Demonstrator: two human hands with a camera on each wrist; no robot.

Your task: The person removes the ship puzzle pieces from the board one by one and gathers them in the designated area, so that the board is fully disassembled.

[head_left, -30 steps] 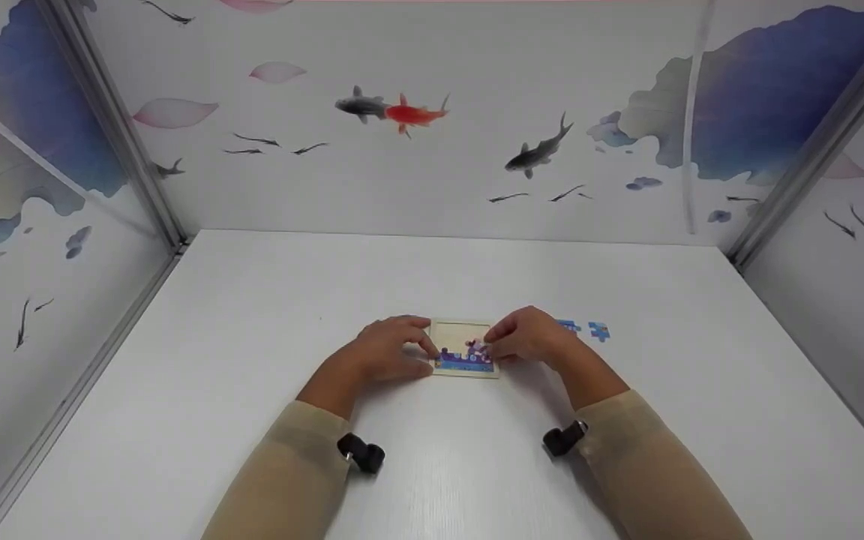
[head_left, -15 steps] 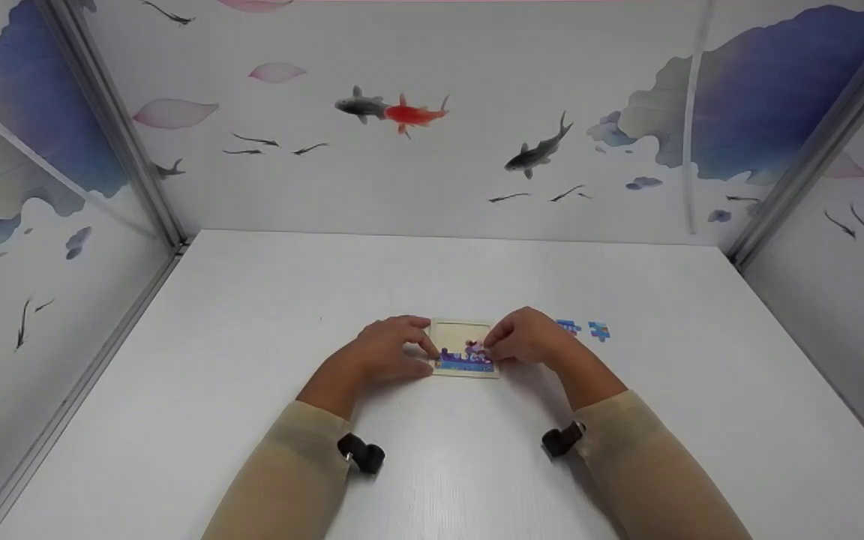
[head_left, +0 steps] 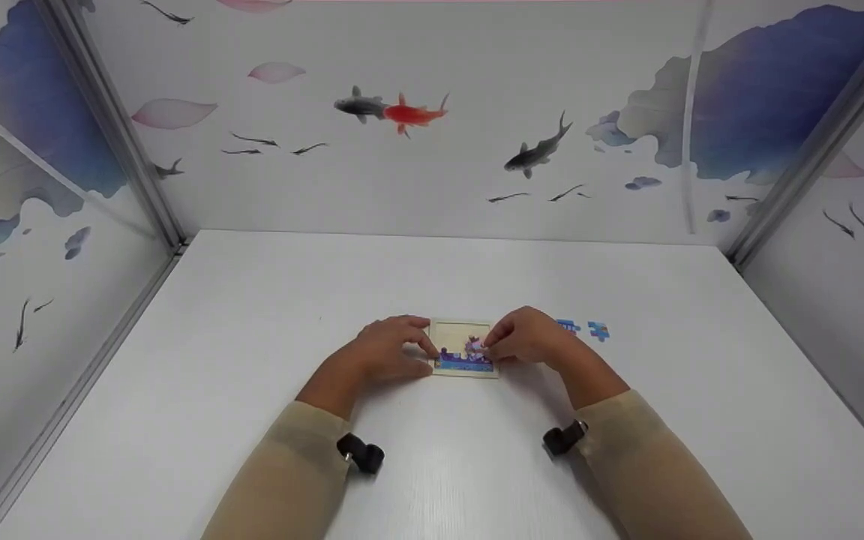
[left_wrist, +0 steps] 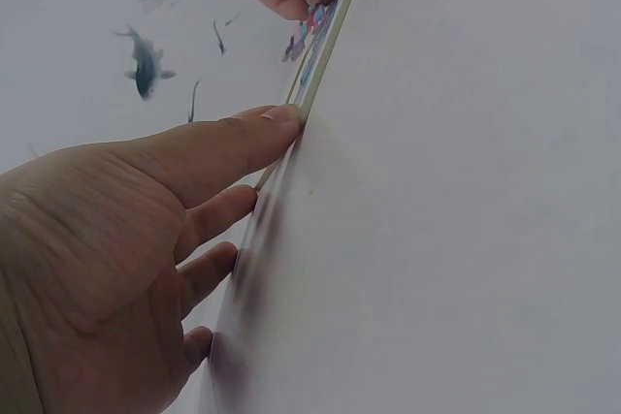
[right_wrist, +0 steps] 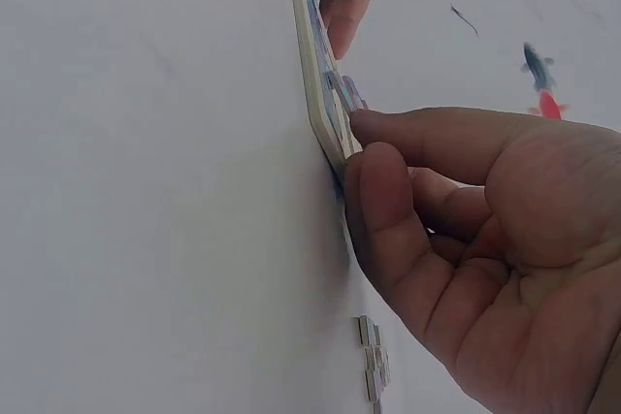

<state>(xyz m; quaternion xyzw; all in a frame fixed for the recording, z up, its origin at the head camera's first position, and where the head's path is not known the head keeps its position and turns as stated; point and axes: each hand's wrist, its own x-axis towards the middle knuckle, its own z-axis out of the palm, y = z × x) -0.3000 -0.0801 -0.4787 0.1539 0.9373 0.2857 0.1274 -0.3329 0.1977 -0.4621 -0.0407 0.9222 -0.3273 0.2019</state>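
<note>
A small wooden puzzle tray (head_left: 453, 332) lies mid-table, its near part covered by fitted blue and purple pieces (head_left: 463, 363) and its far part bare wood. My left hand (head_left: 387, 351) rests at the tray's left edge, thumb by the near corner and the other fingers spread along the side. At the right side, my right hand (head_left: 529, 335) pinches a purple-pink puzzle piece (head_left: 475, 346) between thumb and index finger, over the tray. In the right wrist view that piece (right_wrist: 352, 94) stands tilted above the tray's rim, partly hidden by the fingertips.
Two loose blue puzzle pieces lie on the white table (head_left: 432, 450): one piece (head_left: 598, 331) to the right of the right hand, the other piece (head_left: 569, 326) partly behind that hand. Printed wall panels (head_left: 432, 187) enclose the table at the back and sides.
The pinched piece has shifted and turned slightly at the tray's right side, with small movements of the right fingers. My left hand stays in place.
</note>
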